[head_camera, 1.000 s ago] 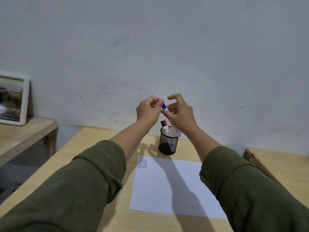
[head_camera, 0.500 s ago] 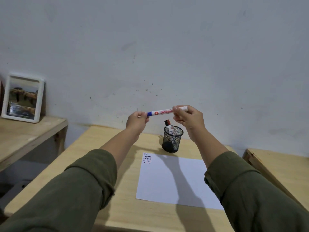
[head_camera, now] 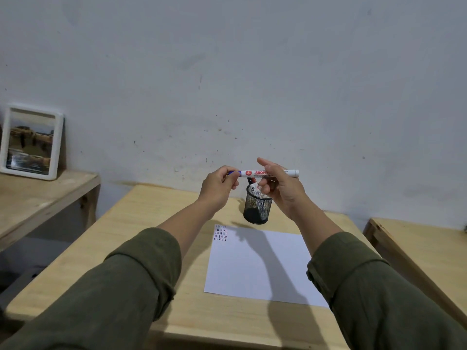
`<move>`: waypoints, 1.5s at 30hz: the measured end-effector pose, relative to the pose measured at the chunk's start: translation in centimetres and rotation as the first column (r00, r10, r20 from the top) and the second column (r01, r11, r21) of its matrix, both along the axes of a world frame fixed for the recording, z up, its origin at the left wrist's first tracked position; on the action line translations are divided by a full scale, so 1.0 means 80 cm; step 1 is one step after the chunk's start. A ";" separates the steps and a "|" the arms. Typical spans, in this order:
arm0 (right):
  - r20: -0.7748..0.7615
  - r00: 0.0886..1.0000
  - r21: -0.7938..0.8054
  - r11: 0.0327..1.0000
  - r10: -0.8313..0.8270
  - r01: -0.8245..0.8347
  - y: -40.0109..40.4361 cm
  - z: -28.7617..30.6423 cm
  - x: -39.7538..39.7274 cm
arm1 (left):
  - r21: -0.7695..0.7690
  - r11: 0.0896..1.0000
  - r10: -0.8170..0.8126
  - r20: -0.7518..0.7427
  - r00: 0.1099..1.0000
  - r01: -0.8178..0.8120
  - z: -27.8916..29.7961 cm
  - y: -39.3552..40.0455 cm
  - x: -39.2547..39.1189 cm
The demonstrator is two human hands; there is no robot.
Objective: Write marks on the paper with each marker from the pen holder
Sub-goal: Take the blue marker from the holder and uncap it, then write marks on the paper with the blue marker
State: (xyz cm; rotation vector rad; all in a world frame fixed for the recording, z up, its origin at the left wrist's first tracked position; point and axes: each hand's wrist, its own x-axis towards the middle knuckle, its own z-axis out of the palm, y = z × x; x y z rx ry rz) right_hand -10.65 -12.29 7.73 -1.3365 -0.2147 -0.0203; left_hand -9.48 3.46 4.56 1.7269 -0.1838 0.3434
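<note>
Compared with the frame half a second earlier, both hands have drawn closer together along the marker (head_camera: 267,173), and the right hand (head_camera: 281,189) now sits near the middle of the barrel instead of at its end, leaving the white end free to the right. Marker: white barrel with red lettering, held level in the air above the pen holder (head_camera: 257,207). Left hand (head_camera: 218,189): grip closed, thumb and fingers pinched on the blue cap end. Right hand: grip closed loosely around the barrel, thumb on the near side, index finger raised and extended above it. Pen holder: black mesh cup standing upright on the worktop (head_camera: 141,248), just beyond the far edge of the paper (head_camera: 255,269); at least one more marker, red-capped (head_camera: 252,184), stands in it. Paper: white sheet lying flat on the worktop, with rows of short dark and red marks (head_camera: 221,233) in its far left corner; the shadows of the arms fall across it. Framed picture (head_camera: 31,141): leaning against the wall on a side shelf (head_camera: 38,195) to the left.
</note>
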 end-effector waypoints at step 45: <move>-0.253 0.965 -0.105 0.994 -0.063 0.038 0.026 -0.169 -0.011 | 0.743 0.661 -0.106 -0.044 0.993 0.103 -0.163 0.066 -0.059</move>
